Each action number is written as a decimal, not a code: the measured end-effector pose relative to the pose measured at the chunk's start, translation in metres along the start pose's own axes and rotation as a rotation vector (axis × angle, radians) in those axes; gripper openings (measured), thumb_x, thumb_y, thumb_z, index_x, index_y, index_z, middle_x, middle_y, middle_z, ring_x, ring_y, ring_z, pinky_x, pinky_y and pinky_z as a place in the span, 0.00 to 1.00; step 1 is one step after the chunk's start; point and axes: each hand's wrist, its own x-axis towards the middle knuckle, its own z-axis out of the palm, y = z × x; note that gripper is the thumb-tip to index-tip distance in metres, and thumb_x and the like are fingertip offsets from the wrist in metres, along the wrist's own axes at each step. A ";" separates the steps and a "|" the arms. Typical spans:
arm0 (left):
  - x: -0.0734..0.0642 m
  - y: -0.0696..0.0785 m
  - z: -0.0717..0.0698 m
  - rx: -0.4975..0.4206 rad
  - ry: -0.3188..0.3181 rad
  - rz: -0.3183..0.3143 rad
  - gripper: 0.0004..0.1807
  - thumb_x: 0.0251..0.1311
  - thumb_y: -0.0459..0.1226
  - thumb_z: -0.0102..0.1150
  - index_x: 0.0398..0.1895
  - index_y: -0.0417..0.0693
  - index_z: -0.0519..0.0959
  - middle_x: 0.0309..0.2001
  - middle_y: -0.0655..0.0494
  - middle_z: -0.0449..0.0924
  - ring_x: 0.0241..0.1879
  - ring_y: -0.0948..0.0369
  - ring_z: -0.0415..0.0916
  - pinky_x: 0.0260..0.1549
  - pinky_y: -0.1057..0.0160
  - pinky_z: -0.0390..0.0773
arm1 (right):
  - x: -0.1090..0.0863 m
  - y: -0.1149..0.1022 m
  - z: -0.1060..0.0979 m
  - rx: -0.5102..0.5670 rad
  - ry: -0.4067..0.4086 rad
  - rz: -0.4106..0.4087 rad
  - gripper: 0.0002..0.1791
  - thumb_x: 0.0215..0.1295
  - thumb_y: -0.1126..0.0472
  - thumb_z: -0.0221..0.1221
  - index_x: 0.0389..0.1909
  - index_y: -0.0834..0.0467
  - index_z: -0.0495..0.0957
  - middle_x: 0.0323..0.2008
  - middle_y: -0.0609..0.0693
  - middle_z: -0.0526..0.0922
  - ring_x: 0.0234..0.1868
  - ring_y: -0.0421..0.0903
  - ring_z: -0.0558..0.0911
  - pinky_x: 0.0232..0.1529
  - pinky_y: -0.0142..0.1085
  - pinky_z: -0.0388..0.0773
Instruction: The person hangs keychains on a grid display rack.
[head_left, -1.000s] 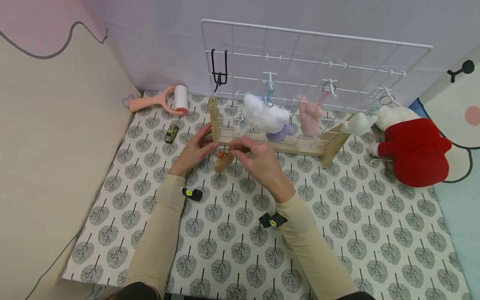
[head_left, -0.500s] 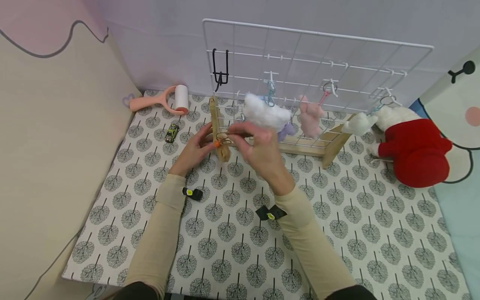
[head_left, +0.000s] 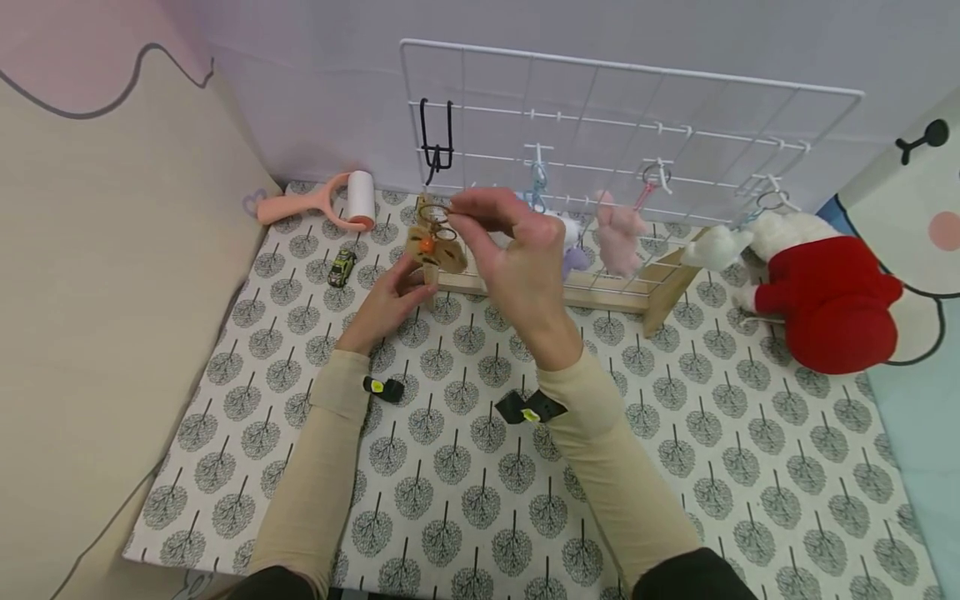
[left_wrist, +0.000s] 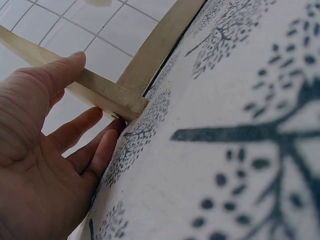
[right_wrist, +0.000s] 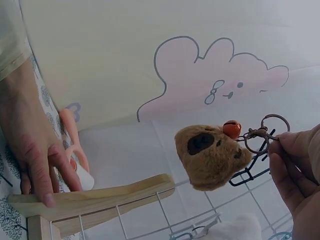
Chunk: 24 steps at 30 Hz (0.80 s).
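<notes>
My right hand (head_left: 525,271) pinches the metal ring (right_wrist: 276,117) of a brown plush animal-head keychain (right_wrist: 207,160) between thumb and fingers. An orange bell (right_wrist: 232,129) sits beside the plush head, which dangles clear of the table near the left end of the white wire grid rack (head_left: 637,65). A black hook (head_left: 437,156) hangs on the grid just above and behind it. My left hand (head_left: 386,307) holds the rack's left wooden foot (left_wrist: 102,90), thumb on one side and fingers on the other.
Plush keychains hang from white hooks, among them a pink one (head_left: 621,237) and a small white one (head_left: 718,248). A red-clothed plush toy (head_left: 832,304) lies right of the rack. A pink lint roller (head_left: 315,202) and toy car (head_left: 342,268) lie left.
My right hand has raised the brown keychain from low in front of the rack's left foot toward the black hook. The left hand has stayed at the foot.
</notes>
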 end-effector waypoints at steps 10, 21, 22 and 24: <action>0.001 -0.002 -0.001 -0.008 -0.011 0.025 0.41 0.74 0.41 0.65 0.83 0.77 0.58 0.78 0.49 0.67 0.70 0.49 0.73 0.69 0.47 0.75 | 0.016 -0.014 0.006 0.070 0.068 0.158 0.09 0.67 0.68 0.70 0.46 0.66 0.87 0.43 0.57 0.91 0.39 0.46 0.89 0.46 0.34 0.87; 0.000 -0.001 0.000 -0.001 -0.010 0.021 0.41 0.74 0.41 0.65 0.83 0.77 0.58 0.78 0.49 0.66 0.70 0.49 0.73 0.69 0.46 0.75 | 0.017 -0.001 0.016 0.152 0.100 0.283 0.10 0.66 0.69 0.70 0.47 0.66 0.87 0.43 0.57 0.91 0.39 0.44 0.88 0.44 0.35 0.86; 0.000 -0.001 0.000 -0.001 -0.010 0.024 0.41 0.74 0.40 0.64 0.83 0.77 0.58 0.78 0.50 0.66 0.70 0.49 0.73 0.69 0.46 0.75 | 0.016 0.000 0.017 0.153 0.103 0.287 0.10 0.66 0.69 0.71 0.47 0.66 0.87 0.43 0.57 0.91 0.39 0.44 0.88 0.44 0.35 0.86; 0.000 -0.001 0.000 -0.002 -0.009 0.029 0.40 0.74 0.40 0.64 0.83 0.76 0.59 0.78 0.50 0.67 0.70 0.49 0.73 0.69 0.46 0.75 | 0.016 0.002 0.018 0.157 0.107 0.297 0.10 0.66 0.69 0.71 0.47 0.66 0.87 0.43 0.57 0.91 0.40 0.44 0.89 0.45 0.36 0.87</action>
